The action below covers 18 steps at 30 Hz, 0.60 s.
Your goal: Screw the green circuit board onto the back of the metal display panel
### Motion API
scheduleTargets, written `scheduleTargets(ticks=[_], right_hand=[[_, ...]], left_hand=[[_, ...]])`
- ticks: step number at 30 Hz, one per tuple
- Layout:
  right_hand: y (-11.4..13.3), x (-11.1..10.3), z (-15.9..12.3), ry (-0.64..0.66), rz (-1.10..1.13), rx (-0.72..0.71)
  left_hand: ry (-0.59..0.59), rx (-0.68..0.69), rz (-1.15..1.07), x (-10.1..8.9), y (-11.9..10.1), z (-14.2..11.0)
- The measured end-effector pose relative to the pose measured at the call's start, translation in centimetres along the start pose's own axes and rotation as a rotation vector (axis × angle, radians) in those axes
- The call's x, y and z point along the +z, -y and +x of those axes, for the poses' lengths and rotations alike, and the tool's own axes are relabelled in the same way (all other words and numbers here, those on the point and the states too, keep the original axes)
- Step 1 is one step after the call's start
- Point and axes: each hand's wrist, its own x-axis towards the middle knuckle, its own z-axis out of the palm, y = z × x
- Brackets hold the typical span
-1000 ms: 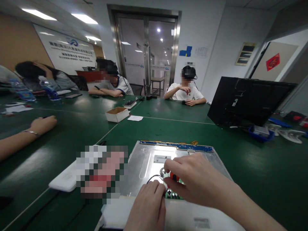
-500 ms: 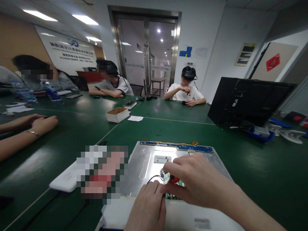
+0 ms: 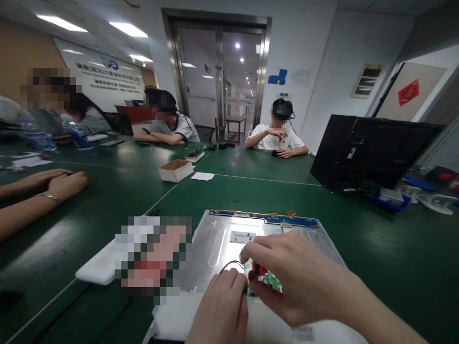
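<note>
A silver metal-backed display panel lies in front of me, with a blue circuit strip along its far edge. On its middle sits a green circuit board, partly covered by my hands. My right hand is closed around the red and black handle of a screwdriver over this board; its tip is hidden. My left hand rests at the board's left side, fingers together and bent down, fingertips touching near the screwdriver. What those fingers hold, if anything, is hidden. A thin black cable runs beside them.
Left of the panel lie a white slab-like object and a blurred-out pinkish item. An open cardboard box stands farther back. A black monitor and a blue tray are at right. Another person's hands rest at left.
My right hand has turned slightly about the screwdriver, baring more of its handle and of the green board. My left hand stays in nearly the same place.
</note>
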Motion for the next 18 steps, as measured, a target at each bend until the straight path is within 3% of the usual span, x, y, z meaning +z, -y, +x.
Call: scheduleTargets(ticks=[6,14,18], right_hand=[[-0.49,0.64,0.48,-0.015,-0.101,0.085],[0.02,-0.02,0.16,0.015,-0.036,0.009],[-0.29,0.32,0.24,-0.013,-0.076,0.040]], left_hand=[[-0.018,0.025,0.000,0.10,0.35,-0.08],[0.015,-0.011,-0.012,-0.15,-0.01,0.24],[-0.013,0.017,-0.010,0.07,0.22,0.04]])
